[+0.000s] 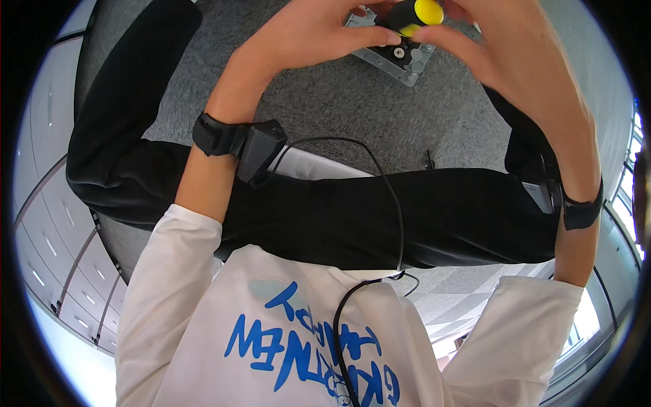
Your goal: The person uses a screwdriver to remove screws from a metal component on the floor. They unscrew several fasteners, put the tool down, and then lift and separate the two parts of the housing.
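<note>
At one o'clock, by the view's upper edge, a black cylinder (401, 16) with a yellow end (428, 11) stands tilted between the left hand (319, 34) at twelve and the right hand (498, 44) toward half past one, over a grey frame (405, 76) carrying a pale disc (399, 52). Both thumb tips come in close to the cylinder, the right one seemingly touching it, but whether either hand is clenched on it I cannot tell. If only thumb tips hold it, it could slip and knock the disc; if the frame is not braced, an uneven push could skid it on the carpet (305, 102). The cable (399, 197), looping from the wrist box (261, 148) at half past ten toward six, could snag if the left arm lifts sharply. Most fingers and the frame's twelve-o'clock side are cut off or covered; the cylinder's lower end and any contact there are hidden.
</note>
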The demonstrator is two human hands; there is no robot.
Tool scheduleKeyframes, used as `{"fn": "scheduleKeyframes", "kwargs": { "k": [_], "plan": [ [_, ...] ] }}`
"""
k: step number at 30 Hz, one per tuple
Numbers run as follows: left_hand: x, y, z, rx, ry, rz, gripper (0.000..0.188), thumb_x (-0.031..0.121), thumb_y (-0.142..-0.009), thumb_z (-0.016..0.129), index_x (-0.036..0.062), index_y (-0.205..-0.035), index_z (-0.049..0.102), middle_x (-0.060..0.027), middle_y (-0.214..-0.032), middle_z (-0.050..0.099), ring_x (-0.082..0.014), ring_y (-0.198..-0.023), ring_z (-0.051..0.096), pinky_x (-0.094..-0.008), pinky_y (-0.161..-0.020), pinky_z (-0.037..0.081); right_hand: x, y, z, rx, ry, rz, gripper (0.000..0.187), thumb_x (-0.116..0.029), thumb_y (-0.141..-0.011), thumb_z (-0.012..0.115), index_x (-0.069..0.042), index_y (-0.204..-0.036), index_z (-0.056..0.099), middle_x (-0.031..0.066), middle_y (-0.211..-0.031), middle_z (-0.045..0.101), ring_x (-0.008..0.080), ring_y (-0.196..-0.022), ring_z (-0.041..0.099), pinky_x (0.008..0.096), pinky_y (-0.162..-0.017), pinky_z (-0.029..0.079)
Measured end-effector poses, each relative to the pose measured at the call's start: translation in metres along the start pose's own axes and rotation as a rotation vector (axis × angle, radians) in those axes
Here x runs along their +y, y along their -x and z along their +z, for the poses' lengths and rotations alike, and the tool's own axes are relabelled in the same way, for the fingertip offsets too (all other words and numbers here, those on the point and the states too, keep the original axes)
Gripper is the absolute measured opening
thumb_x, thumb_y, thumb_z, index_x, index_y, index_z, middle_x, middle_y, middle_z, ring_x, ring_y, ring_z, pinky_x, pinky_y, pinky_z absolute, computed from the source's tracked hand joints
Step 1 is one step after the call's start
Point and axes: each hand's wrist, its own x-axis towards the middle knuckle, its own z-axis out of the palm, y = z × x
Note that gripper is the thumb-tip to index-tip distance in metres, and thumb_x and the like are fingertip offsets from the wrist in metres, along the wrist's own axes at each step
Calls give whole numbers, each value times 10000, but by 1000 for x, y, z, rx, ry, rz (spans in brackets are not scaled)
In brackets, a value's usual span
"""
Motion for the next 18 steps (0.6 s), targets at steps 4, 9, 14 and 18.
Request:
{"fn": "scheduleKeyframes", "kwargs": {
  "k": [4,9,14,18],
  "plan": [
    [8,-10,8,-99,34,-37,399,136,-874,783,15,-1224,633,-128,-1033,702,-227,-906,654,-354,-824,503,11,-12,-31,-720,205,40,334,-210,-814,822,-28,-1012,624,114,-920,575,284,-870,634,375,-683,488],
    [-4,-2,9,-57,1,-25,386,135,-882,776,17,-1222,636,-134,-1038,700,-220,-915,652,-351,-832,501,-11,12,14,-4,250,11,272,-279,-849,776,-27,-875,680,86,-810,619,279,-774,650,392,-623,498],
    [2,-5,8,-106,-25,-60,410,136,-879,782,17,-1241,631,-144,-1071,701,-223,-964,662,-351,-873,505,12,9,2,-170,242,-138,307,-321,-891,727,-21,-928,672,86,-818,596,251,-753,651,360,-628,505],
    [2,-4,11,-53,67,-71,409,118,-886,777,7,-1249,625,-126,-1083,703,-186,-995,651,-347,-897,507,9,-3,-18,-696,370,-72,292,-274,-886,729,-18,-1004,652,86,-847,567,247,-755,638,342,-652,515]
  ]
}}
